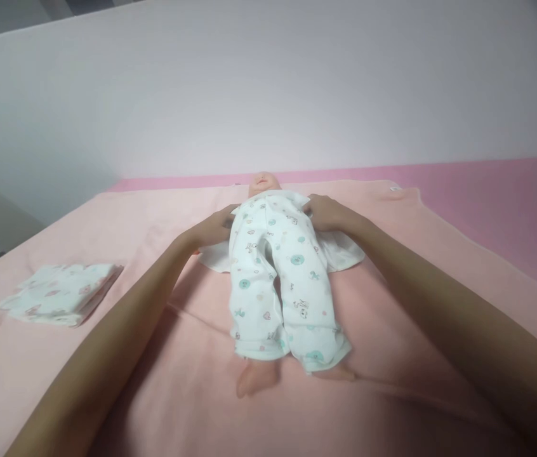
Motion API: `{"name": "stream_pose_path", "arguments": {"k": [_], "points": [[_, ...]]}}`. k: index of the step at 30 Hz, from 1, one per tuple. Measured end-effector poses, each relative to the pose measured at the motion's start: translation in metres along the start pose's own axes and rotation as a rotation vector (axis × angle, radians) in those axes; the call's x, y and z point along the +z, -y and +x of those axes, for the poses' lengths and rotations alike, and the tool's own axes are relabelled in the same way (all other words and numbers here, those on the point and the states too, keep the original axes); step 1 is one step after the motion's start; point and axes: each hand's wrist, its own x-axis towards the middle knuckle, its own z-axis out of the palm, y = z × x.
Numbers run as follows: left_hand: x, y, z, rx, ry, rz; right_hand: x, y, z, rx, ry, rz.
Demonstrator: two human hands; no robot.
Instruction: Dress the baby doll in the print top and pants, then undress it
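A baby doll (265, 183) lies on its back, its head toward the wall and its feet toward me. White printed baby pants (268, 254) cover its legs and reach high over the front of its body. Bare doll feet (258, 377) stick out of the cuffs. Beneath the pants, a white top (344, 252) spreads out on both sides. My left hand (218, 226) grips the pants at the left edge of the waist, fingertips partly hidden. At the opposite edge, my right hand (324, 212) is closed on the waist, its fingers partly tucked behind the cloth.
A folded white printed cloth (59, 293) sits at the left. Under everything spreads a pink blanket (164, 381), over a darker pink surface (501, 209) that shows at the right and back. A pale wall (297, 89) rises behind the doll's head.
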Motion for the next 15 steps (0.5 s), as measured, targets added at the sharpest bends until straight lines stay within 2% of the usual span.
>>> {"name": "stream_pose_path", "arguments": {"k": [3, 9, 12, 15], "points": [[-0.004, -0.001, -0.001, -0.020, 0.001, -0.001, -0.002, -0.004, 0.000, -0.089, 0.014, 0.104], [-0.007, -0.002, -0.002, 0.118, -0.054, 0.086, 0.005, -0.009, 0.006, -0.146, -0.043, 0.061], [-0.005, -0.001, -0.001, 0.106, -0.088, 0.084, 0.010, -0.015, 0.010, -0.175, -0.086, 0.070], [-0.006, 0.000, -0.003, 0.071, -0.062, 0.063, 0.010, -0.023, 0.012, -0.189, -0.075, 0.125]]}}
